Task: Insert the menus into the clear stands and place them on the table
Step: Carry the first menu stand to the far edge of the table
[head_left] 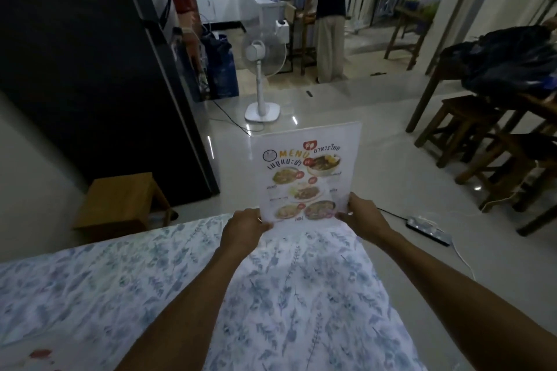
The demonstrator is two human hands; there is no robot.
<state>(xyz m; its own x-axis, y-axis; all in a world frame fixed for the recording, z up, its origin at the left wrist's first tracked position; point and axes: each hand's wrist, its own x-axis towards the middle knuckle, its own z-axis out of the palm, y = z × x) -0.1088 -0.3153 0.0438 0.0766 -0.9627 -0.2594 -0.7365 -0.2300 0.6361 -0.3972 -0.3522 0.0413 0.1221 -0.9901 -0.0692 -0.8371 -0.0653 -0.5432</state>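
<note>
A white menu point(304, 178) with food photos and orange "MENU" lettering stands upright inside a clear stand, whose top edge point(307, 126) shows above the sheet. It is held at the far edge of the table with the floral cloth point(187, 286). My left hand point(244, 227) grips its lower left corner. My right hand point(363, 214) grips its lower right corner. The stand's base is hidden behind my hands and the table edge.
A white standing fan point(262, 69) is on the floor ahead. A wooden stool point(120, 199) sits at the left, dark wooden stools and a table point(488, 129) at the right. A power strip point(428, 229) lies on the floor. A person point(328, 9) stands far back.
</note>
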